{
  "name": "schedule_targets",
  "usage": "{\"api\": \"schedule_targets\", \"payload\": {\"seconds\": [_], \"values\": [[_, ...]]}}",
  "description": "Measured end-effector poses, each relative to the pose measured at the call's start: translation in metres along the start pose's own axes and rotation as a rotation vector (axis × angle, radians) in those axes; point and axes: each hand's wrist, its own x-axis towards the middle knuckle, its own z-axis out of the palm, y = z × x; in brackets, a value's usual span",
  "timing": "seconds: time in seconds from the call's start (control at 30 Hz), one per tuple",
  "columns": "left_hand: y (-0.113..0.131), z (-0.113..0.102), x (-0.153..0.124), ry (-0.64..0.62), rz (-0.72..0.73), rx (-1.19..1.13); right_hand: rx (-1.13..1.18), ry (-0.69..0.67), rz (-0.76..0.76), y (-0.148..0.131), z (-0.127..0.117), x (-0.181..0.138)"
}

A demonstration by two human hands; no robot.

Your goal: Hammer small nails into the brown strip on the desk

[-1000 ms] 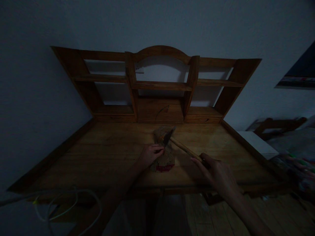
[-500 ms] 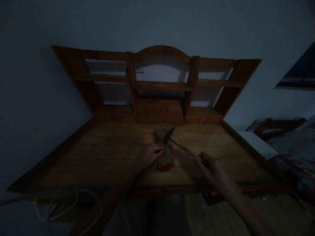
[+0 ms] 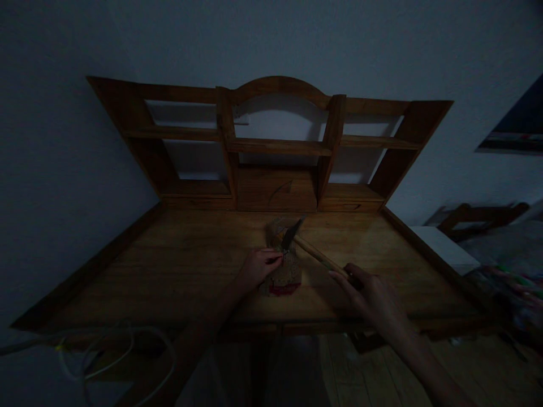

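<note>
Dim light is falling across a pale wall; a wooden hutch is rising behind the wooden counter, and a brown floor is showing below.

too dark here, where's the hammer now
In the head view, the hammer is in the right hand, angled over the brown block by the left hand.

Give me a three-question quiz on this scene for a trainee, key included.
1. Which hand holds the hammer?
2. True or false: the block lies on the desk.
3. What colour is the patch at the block's near end? A. blue B. red C. white

Key: 1. The right hand. 2. True. 3. B.
</note>
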Motion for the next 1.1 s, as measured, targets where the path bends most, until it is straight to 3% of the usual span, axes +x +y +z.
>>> {"api": "schedule_targets", "payload": {"seconds": [0.63,0.93,1.1], "values": [[0.005,-0.005,-0.002,0.008,0.034,0.047,0.253,0.015,0.2,0.031,0.012,0.002],[0.01,-0.012,-0.001,0.012,0.0,0.061,0.401,-0.012,0.27,0.056,0.046,0.005],[0.012,-0.028,0.011,0.139,-0.051,0.08,0.532,-0.044,0.355,0.065,0.054,0.01]]}}
